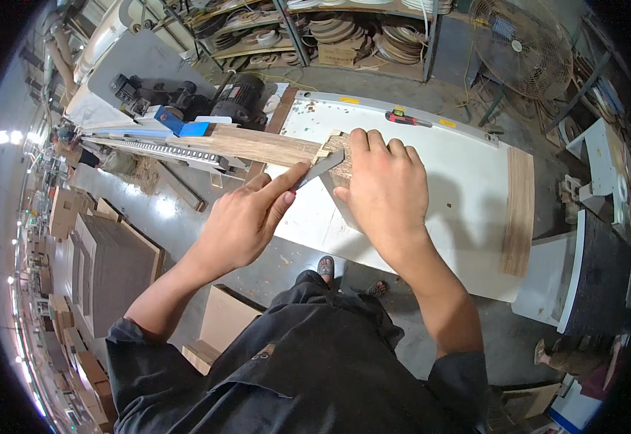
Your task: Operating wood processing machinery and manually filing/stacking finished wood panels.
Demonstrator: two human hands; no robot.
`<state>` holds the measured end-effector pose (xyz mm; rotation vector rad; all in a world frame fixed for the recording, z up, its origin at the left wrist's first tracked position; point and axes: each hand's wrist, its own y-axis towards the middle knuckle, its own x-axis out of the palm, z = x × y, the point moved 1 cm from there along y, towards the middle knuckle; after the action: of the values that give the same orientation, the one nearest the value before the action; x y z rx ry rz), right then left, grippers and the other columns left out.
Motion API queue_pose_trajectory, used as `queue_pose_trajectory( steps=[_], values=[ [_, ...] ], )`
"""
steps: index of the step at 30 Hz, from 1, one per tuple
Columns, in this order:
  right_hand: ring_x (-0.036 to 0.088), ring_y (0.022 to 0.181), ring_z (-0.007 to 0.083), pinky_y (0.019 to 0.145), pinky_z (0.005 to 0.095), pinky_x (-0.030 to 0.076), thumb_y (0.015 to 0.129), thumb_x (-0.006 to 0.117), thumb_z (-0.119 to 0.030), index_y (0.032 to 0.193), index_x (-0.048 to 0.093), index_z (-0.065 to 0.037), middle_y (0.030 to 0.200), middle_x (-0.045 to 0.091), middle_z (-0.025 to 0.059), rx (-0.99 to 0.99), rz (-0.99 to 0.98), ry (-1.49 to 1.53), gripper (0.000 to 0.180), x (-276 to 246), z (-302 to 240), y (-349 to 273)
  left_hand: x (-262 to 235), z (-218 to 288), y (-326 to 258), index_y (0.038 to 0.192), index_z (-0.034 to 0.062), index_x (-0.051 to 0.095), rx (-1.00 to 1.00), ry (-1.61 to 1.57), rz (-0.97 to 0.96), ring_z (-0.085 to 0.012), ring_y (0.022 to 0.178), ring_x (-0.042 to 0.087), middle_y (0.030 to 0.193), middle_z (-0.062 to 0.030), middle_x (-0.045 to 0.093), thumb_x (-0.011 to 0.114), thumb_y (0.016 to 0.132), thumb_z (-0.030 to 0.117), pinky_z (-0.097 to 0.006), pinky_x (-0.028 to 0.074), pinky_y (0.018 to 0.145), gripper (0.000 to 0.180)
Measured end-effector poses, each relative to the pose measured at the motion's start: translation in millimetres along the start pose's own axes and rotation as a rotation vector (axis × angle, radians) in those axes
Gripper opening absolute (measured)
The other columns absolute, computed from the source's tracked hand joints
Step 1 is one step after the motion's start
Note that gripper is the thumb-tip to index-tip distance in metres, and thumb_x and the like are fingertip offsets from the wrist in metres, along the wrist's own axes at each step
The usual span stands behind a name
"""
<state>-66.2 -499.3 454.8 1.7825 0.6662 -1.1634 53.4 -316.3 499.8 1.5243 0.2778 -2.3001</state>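
My left hand [246,220] is closed around what looks like a knife [322,168], its flat grey blade pointing up and right. The forefinger lies along the blade, and a bit of red shows at the mostly hidden handle. The blade rests against or just over the end of a wood-grain board [340,171]. My right hand [389,184] grips that board from above, fingers over its far edge and thumb on the near side. Much of the board is hidden under this hand. Beside it, a long wood-grain strip [257,145] reaches left toward the machine.
The white table [467,217] carries another wood-grain strip [518,210] at its right end. On its far rail lies a red and black hand tool [408,118]. A machine with a motor [239,94] stands left, a fan [521,49] far right, stacked panels [116,267] lower left.
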Motion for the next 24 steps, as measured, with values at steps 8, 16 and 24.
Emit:
queue_pose_trajectory(
  steps=[8, 16, 24],
  values=[
    [0.072, 0.095, 0.0235, 0.089, 0.034, 0.054, 0.07, 0.094, -0.032, 0.114, 0.067, -0.007, 0.102, 0.072, 0.0072, -0.021, 0.031, -0.032, 0.057, -1.3, 0.1, 1.0, 0.2, -7.7, 4.9, 0.157, 0.028, 0.056, 0.001, 0.089, 0.021, -0.0468, 0.087, 0.073, 0.113, -0.0261, 0.073, 0.05, 0.113, 0.036, -0.055, 0.058, 0.076, 0.045],
    [0.071, 0.096, 0.0235, 0.088, 0.0341, 0.055, 0.073, 0.092, -0.029, 0.114, 0.067, -0.005, 0.103, 0.072, 0.0081, -0.026, 0.015, -0.008, 0.054, -1.8, -2.0, -1.9, -6.0, -11.3, 18.8, 0.157, 0.0183, 0.056, -0.052, 0.074, -0.073, -0.0446, 0.085, 0.072, 0.098, -0.0247, 0.074, 0.048, 0.114, 0.031, -0.05, 0.053, 0.074, 0.046],
    [0.071, 0.097, 0.0263, 0.09, 0.0364, 0.055, 0.068, 0.097, -0.035, 0.115, 0.063, -0.006, 0.106, 0.071, 0.0083, -0.018, 0.013, -0.01, 0.064, 0.9, -3.9, -5.6, 6.9, -43.3, 63.2, 0.155, 0.0181, 0.057, 0.016, 0.033, 0.032, -0.0471, 0.094, 0.073, 0.106, -0.0267, 0.075, 0.046, 0.115, 0.037, -0.054, 0.056, 0.081, 0.046]
  ],
)
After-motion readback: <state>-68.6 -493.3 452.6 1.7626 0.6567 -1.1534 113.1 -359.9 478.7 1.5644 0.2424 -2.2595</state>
